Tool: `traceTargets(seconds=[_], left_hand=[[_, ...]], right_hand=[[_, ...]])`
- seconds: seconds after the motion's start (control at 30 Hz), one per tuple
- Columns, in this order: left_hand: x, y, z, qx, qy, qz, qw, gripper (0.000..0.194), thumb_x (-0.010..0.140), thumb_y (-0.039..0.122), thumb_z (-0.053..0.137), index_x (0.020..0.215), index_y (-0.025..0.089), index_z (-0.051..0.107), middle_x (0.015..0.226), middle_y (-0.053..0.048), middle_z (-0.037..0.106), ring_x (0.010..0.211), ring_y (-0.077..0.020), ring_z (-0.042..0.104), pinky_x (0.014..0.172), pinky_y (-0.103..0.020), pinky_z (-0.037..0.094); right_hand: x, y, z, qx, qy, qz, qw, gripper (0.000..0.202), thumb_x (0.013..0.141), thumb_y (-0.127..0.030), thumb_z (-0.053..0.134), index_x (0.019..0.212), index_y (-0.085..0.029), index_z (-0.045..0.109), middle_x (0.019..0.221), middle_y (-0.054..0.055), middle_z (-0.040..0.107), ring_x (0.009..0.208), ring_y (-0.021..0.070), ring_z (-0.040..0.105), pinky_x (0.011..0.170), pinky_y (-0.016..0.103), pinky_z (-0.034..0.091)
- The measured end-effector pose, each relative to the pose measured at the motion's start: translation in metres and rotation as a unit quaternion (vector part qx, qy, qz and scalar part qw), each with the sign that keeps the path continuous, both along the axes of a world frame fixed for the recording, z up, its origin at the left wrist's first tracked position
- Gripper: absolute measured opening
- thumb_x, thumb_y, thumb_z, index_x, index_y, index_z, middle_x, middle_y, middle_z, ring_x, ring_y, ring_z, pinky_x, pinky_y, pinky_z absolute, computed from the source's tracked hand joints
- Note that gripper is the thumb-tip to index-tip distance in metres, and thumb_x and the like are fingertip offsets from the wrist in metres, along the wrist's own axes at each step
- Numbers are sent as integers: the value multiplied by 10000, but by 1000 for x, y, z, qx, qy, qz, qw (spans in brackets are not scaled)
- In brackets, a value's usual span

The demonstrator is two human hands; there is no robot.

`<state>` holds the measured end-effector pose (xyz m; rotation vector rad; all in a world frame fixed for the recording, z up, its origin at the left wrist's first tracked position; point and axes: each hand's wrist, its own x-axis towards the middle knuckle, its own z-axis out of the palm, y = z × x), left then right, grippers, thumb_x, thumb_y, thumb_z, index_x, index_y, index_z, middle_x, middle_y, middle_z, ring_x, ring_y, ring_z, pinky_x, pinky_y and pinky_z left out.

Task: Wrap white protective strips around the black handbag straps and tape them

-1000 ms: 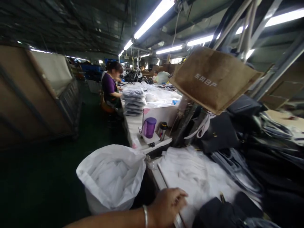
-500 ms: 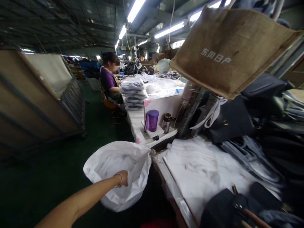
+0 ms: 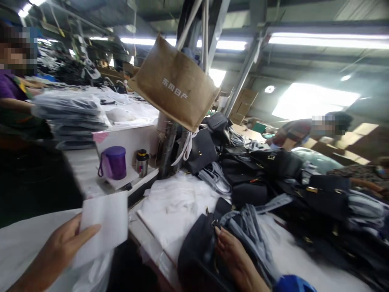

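My left hand (image 3: 65,239) pinches a flat white sheet or packet (image 3: 106,219) between thumb and fingers, held up over the large white sack (image 3: 27,233). What the white piece is made of, I cannot tell. My right hand (image 3: 232,255) is closed at the top edge of a black handbag (image 3: 193,243), fingertips on a small dark metal fitting. The bag rests on the white-covered table (image 3: 173,202) in front of me. Grey plastic-wrapped straps (image 3: 249,227) lie just beyond that hand.
A brown cloth bag (image 3: 176,85) hangs from a post. On the left table stand a purple cup (image 3: 114,162), a steel flask (image 3: 142,162) and a stack of wrapped goods (image 3: 73,117). Several black bags (image 3: 249,194) are heaped at right. People work at left (image 3: 12,89) and right (image 3: 291,132).
The view has swung right. My left hand has come up out of the white sack with the white piece in it. My right hand has come into view on the black handbag.
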<state>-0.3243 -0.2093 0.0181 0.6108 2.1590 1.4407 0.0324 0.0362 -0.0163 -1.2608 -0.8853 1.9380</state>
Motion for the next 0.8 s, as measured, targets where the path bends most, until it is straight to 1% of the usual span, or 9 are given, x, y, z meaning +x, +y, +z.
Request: traceTargets(seconds=[0.03, 0.1, 0.2, 0.3, 0.4, 0.53, 0.63, 0.7, 0.8], left_hand=[[20, 20, 8, 39, -39, -58, 997, 460, 739, 565, 601, 1049, 228, 565, 929, -7, 717, 896, -303, 645, 786, -379, 535], [60, 60, 23, 83, -64, -164, 981, 367, 789, 405, 590, 1076, 177, 574, 960, -10, 708, 916, -275, 629, 789, -343, 523], [108, 115, 32, 155, -77, -237, 956, 308, 789, 259, 549, 1063, 128, 597, 965, -40, 693, 890, -248, 608, 770, -318, 505], [134, 157, 28, 191, -105, -284, 934, 272, 770, 199, 528, 1026, 133, 594, 939, -33, 673, 850, -219, 584, 740, -291, 483], [148, 187, 15, 175, -145, -308, 924, 224, 745, 211, 549, 959, 148, 574, 886, -18, 650, 818, -202, 579, 685, -263, 466], [162, 205, -4, 138, -189, -323, 917, 172, 723, 233, 571, 876, 166, 531, 767, 7, 608, 708, -162, 560, 601, -231, 439], [174, 205, -10, 131, -229, -349, 899, 186, 705, 223, 576, 876, 176, 521, 745, 17, 596, 652, -146, 554, 567, -224, 435], [182, 202, -9, 132, -257, -377, 880, 215, 695, 215, 573, 905, 172, 549, 742, 14, 608, 629, -147, 567, 565, -231, 445], [192, 198, -5, 129, -300, -422, 846, 254, 702, 223, 569, 943, 151, 606, 707, 2, 632, 602, -154, 588, 558, -235, 447]], right_hand=[[0, -3, 5, 13, 14, 13, 1000, 417, 596, -360, 847, 925, -201, 646, 905, 21, 729, 762, 158, 683, 659, 227, 503], [2, -10, 15, 44, 34, 35, 998, 395, 654, -372, 823, 967, -202, 653, 930, 19, 719, 768, 148, 671, 672, 224, 493], [7, -17, 27, 82, 35, 34, 995, 454, 667, -362, 824, 1061, -224, 644, 971, 14, 706, 842, 157, 661, 734, 243, 493], [12, -18, 34, 104, 25, 19, 994, 416, 692, -379, 809, 1043, -220, 653, 964, 22, 707, 866, 166, 655, 756, 259, 492], [14, -17, 37, 125, 15, 14, 992, 348, 720, -419, 781, 956, -191, 667, 893, 33, 712, 816, 167, 658, 740, 262, 490], [12, -13, 39, 143, -15, 13, 989, 351, 669, -427, 814, 876, -187, 662, 794, 12, 700, 698, 156, 635, 656, 243, 473], [9, -13, 43, 200, -42, 37, 978, 343, 729, -443, 760, 949, -199, 663, 847, 18, 700, 738, 170, 631, 628, 235, 457], [8, -14, 46, 254, -70, 52, 963, 329, 764, -442, 722, 989, -210, 663, 927, 31, 701, 841, 202, 637, 680, 252, 472], [8, -12, 47, 326, -129, 43, 936, 324, 758, -437, 715, 997, -222, 680, 1117, 59, 671, 1053, 262, 598, 870, 329, 470]])
